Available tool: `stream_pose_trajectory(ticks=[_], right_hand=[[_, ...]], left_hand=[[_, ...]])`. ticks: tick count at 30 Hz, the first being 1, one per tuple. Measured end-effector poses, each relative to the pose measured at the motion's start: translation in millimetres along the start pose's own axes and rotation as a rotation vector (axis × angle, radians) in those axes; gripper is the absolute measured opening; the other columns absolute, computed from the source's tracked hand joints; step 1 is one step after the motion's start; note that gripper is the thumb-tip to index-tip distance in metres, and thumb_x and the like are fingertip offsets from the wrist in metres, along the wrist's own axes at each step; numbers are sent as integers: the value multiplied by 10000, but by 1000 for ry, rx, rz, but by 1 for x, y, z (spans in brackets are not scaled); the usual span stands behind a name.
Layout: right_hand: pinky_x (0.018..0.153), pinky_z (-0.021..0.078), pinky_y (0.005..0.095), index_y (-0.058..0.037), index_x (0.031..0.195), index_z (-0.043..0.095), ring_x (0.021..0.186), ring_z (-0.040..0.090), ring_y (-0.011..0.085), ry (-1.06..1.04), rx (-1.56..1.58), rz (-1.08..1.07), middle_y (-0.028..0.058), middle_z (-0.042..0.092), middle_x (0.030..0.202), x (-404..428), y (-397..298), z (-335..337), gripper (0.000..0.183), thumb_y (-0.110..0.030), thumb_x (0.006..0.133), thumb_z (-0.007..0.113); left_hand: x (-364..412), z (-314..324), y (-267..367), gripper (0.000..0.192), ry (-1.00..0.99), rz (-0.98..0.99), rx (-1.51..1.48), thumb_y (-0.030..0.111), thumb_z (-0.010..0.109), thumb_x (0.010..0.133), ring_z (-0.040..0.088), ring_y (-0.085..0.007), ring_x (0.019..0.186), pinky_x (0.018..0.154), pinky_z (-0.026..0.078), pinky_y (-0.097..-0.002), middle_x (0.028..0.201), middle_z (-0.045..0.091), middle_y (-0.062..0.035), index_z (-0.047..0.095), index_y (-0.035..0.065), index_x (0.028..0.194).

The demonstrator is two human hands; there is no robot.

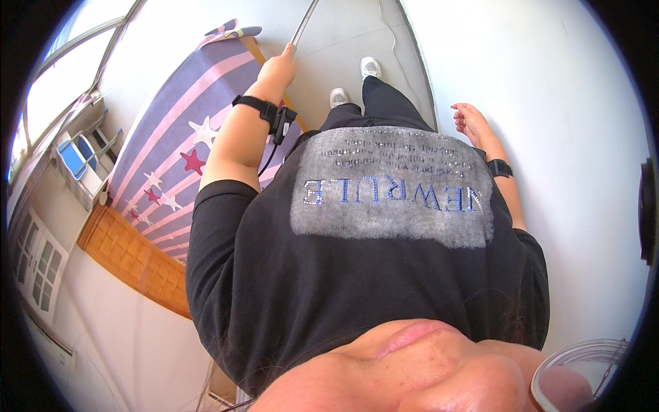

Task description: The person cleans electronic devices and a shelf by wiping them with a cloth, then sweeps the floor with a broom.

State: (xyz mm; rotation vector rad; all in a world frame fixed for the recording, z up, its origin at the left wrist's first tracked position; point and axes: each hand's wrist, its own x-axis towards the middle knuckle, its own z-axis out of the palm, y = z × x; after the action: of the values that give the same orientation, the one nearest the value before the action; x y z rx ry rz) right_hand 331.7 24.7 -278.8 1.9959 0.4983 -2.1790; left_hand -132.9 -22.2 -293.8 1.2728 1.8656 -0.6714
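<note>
My left hand [278, 69] is closed around a slim, light-coloured pole [305, 23], with the thumb laid along it. The pole runs out past the top of the picture, so its far end is hidden. Below that hand, a black strap with a small device [280, 122] sits on my left forearm. My right hand [471, 122] hangs at my side near a white wall [556, 129]. Its fingers are loosely curled and no object shows in them. A black band [499, 168] circles that wrist.
To my left stands a bed with a purple-and-pink starfish sheet [175, 118] and a wooden headboard [136, 262]. A white cable [394, 46] runs across the grey floor [340, 56] by my shoes [370, 67]. Blue-topped folding furniture [77, 157] stands beyond the bed, near a window [67, 67].
</note>
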Motion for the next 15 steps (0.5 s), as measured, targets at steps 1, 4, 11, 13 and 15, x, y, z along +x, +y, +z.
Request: stream_pose_trajectory(ticks=[1, 4, 11, 13, 15], right_hand=[[605, 409, 241, -94, 924, 539, 629, 444, 93, 12, 3, -3, -8, 478, 721, 0, 1, -2, 177, -235, 852, 459], [602, 411, 240, -94, 927, 540, 625, 444, 92, 29, 7, -14, -8, 478, 719, 1, 1, -5, 178, -235, 852, 461], [602, 410, 235, -94, 927, 539, 624, 444, 94, 35, 19, -66, -9, 477, 712, -4, 0, 4, 180, -238, 844, 471], [602, 410, 234, -92, 926, 538, 624, 444, 94, 32, 17, -83, -9, 476, 711, -2, 2, 2, 182, -240, 842, 472], [603, 409, 233, -90, 925, 537, 624, 444, 94, 25, 12, -99, -9, 475, 709, -2, 5, 1, 185, -241, 840, 474]], left_hand=[[-2, 2, -4, 523, -20, 16, 37, 177, 366, 833, 584, -358, 771, 678, 460, -429, 827, 593, -226, 196, 150, 1327], [-16, 7, -24, 539, -47, 90, 62, 168, 379, 828, 588, -353, 731, 649, 461, -434, 798, 593, -226, 185, 164, 1331], [-40, -9, -89, 494, 97, 226, -107, 210, 424, 824, 564, -375, 818, 708, 444, -435, 889, 582, -226, 285, 206, 1298], [-46, -15, -78, 464, 88, 184, -164, 248, 430, 822, 548, -384, 858, 747, 436, -427, 926, 574, -225, 335, 211, 1274], [-34, -6, -65, 476, 118, 123, -114, 241, 423, 819, 551, -380, 856, 750, 435, -430, 932, 574, -224, 321, 202, 1282]])
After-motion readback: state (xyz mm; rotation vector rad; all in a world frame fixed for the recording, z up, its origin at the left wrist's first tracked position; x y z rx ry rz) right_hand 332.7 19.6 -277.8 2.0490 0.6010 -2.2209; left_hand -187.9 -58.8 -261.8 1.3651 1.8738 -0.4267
